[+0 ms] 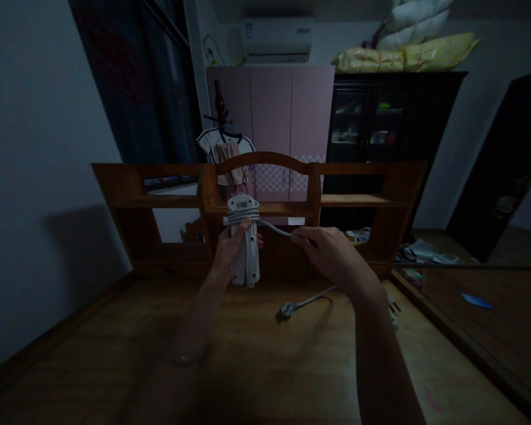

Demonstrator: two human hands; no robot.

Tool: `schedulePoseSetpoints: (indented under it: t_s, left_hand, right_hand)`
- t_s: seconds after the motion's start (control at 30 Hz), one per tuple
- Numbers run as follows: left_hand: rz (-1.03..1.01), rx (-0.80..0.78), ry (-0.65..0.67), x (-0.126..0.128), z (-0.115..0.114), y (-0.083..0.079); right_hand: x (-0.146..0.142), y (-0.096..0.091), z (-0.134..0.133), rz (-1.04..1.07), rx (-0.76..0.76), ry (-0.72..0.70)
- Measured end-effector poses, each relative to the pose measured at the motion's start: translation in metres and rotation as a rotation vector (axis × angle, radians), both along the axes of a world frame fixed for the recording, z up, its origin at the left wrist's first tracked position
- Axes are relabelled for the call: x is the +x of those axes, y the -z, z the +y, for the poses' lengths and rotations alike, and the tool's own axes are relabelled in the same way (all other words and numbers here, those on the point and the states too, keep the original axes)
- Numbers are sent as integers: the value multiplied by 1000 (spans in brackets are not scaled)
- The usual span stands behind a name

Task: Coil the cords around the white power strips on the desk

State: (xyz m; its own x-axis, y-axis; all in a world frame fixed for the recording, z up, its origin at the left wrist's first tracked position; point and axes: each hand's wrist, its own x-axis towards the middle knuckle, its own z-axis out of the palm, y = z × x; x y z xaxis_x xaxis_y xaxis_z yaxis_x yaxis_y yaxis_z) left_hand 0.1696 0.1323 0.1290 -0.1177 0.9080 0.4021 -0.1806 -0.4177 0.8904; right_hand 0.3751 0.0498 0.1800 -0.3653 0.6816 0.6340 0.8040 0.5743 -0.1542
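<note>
Both hands were closed: the left hand (230, 245) gripped a long white plastic power strip (240, 260), held nearly upright above a yellowish-brown wooden board (248, 366), and the right hand (325, 243) pinched a thin pale-grey cable (274, 229), drawn out sideways from several turns around the strip's upper part. From my distant place I judged that these turns could loosen or slip over the top end, if the cable became slack or the left thumb lifted. The cable's round grey-white plug (287, 309) lay on the board, and careless pulling might drag it. Beside the right forearm (371, 307) a small pale object (393, 320) was partly hidden; I could not tell what it was, but the cable might catch there. Ahead, a brown wooden shelf unit (261, 158) with arched rail limited the forward room; behind it stood a pink wardrobe (269, 112) and a black cabinet (425, 118).
</note>
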Motion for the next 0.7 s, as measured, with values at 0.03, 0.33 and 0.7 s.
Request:
schedulePoseSetpoints:
  t_s: [0.03, 0.33, 0.7]
  left_hand:
    - [14, 3, -25, 0, 0, -1]
    - [431, 22, 87, 7, -32, -16]
    - [848, 89, 12, 34, -51, 0]
  right_hand:
    - [-7, -1, -4, -19, 7, -33]
    - [-23, -11, -33, 26, 142, -69]
    - [1, -12, -30, 21, 41, -85]
